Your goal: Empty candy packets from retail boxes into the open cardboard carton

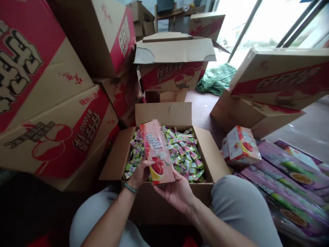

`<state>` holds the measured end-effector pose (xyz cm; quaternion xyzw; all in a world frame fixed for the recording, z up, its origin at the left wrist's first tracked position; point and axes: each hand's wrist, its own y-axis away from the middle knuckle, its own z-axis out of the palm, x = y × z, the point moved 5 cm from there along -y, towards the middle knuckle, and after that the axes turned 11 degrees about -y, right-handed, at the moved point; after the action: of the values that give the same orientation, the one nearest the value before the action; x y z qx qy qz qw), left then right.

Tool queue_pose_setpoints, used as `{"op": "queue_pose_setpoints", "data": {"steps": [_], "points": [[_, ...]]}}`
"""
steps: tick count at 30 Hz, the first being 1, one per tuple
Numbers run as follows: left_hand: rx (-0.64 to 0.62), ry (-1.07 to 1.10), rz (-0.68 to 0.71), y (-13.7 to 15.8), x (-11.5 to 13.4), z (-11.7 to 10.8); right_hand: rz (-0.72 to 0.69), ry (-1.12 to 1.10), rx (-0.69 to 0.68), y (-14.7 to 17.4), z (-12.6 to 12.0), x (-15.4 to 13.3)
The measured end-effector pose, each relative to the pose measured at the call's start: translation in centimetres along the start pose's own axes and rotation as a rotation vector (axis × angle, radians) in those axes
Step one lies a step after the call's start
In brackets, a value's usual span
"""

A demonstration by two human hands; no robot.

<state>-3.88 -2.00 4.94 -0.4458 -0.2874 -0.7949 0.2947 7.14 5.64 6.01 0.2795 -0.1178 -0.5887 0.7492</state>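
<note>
Between my two hands is a pink-orange candy box (pixel 156 147) with red fruit and a yellow band printed on it. My left hand (pixel 140 173), with a beaded bracelet at the wrist, grips its lower left side. Fingers of my right hand (pixel 177 192) curl round its bottom right corner, palm up. Right behind the box, an open carton (pixel 163 113) stands between my knees with its flaps folded out. Many small green and pink wrapped candies (pixel 185 151) fill it nearly to the rim; the held box covers part of them.
Large printed cartons (pixel 59 137) are stacked on the left. Another opened carton (pixel 174 73) stands behind. At the right are tilted cartons (pixel 280 79), a small orange and white box (pixel 241 145) and several purple packages (pixel 290 181). Green sacking (pixel 217 79) lies near the glass door.
</note>
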Motion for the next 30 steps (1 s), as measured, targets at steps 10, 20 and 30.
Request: {"op": "queue_pose_setpoints", "data": {"steps": [10, 20, 30], "points": [[0.059, -0.126, -0.007, 0.4, 1.4, -0.6, -1.242, 1.948, 0.044, 5.4, 4.0, -6.2], [0.051, -0.247, 0.002, 0.5, 1.9, -2.0, -0.910, 2.819, -0.591, 3.4, 9.4, -5.7], [0.031, -0.362, -0.043, 0.6, 2.0, -2.5, -0.907, 2.849, -0.697, 2.3, 8.9, -5.0]]}}
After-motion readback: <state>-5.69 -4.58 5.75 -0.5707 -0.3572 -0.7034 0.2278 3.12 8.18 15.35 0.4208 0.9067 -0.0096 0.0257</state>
